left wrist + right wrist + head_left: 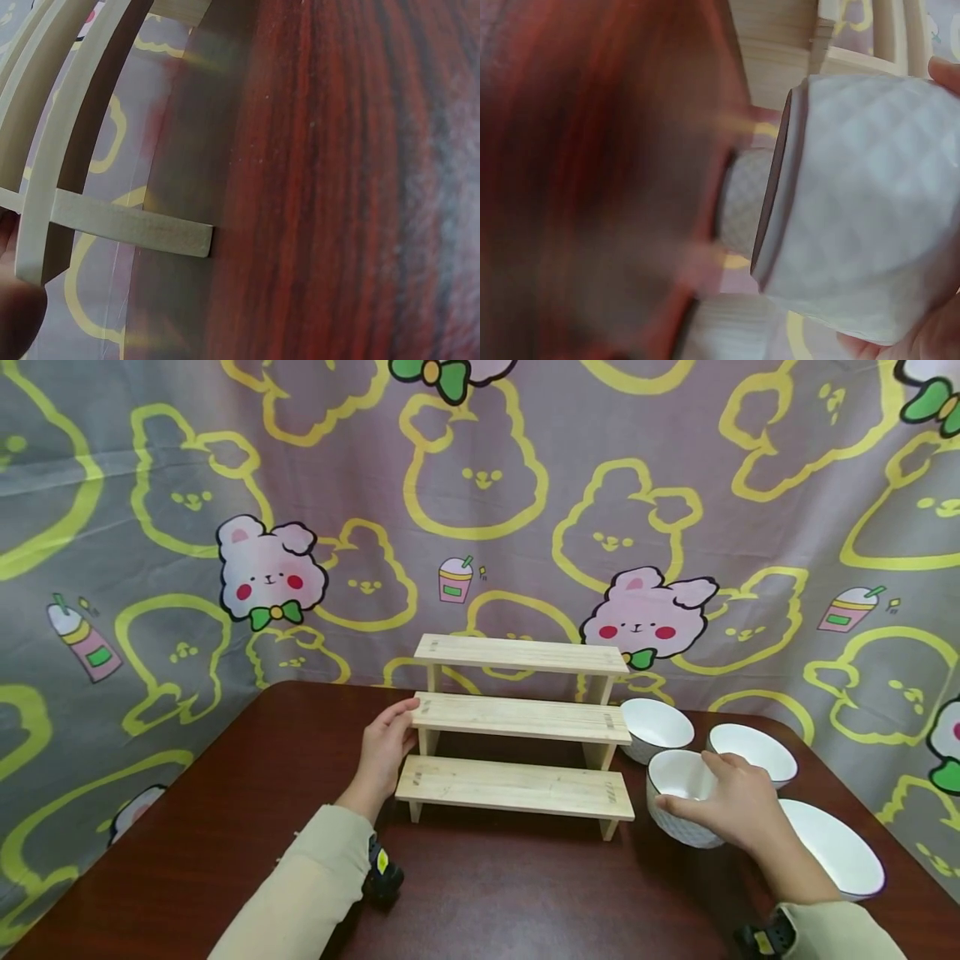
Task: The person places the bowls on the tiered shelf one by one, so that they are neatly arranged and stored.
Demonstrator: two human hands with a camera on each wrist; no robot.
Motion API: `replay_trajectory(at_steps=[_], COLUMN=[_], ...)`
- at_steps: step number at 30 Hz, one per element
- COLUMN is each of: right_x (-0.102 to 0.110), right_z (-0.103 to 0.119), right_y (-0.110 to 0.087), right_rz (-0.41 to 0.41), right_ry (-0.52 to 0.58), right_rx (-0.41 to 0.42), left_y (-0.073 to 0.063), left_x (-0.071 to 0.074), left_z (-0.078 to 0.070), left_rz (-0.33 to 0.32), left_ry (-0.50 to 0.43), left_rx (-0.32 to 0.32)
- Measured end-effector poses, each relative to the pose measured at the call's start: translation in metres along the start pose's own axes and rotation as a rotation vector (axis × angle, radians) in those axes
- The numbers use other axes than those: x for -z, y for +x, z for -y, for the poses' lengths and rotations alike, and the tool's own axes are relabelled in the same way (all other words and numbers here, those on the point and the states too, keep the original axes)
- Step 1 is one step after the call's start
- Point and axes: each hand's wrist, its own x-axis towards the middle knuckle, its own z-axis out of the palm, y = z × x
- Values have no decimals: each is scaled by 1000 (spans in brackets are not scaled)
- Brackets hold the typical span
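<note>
A three-step wooden display stand stands on the table. My left hand holds the left end of its middle board; in the left wrist view only part of that hand shows, beside a board end. My right hand grips a white bowl by its rim, thumb on the near side and fingers over the far side. The bowl is just right of the stand, upright. In the right wrist view its diamond-patterned wall fills much of the picture, and its base is lifted off the tabletop.
Behind the held bowl sit a white bowl close to the stand's right side and another white bowl further right. A wide white dish lies near the table's right edge. A patterned curtain hangs behind the dark wooden table.
</note>
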Motion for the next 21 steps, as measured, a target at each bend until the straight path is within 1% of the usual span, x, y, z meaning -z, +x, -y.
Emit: replay_trajectory(at_steps=[6,12,21], right_x=[19,41,69], right_z=[5,17,37], right_y=[7,22,39], right_rz=[18,41,125], right_ry=[-14,-54,-18], right_rx=[11,34,33], left_y=[0,0,0], left_x=[0,0,-1], left_z=[0,-1,-1], left_rz=[0,-9,-11], left_ry=[2,3,1], left_rx=[-2,1,9])
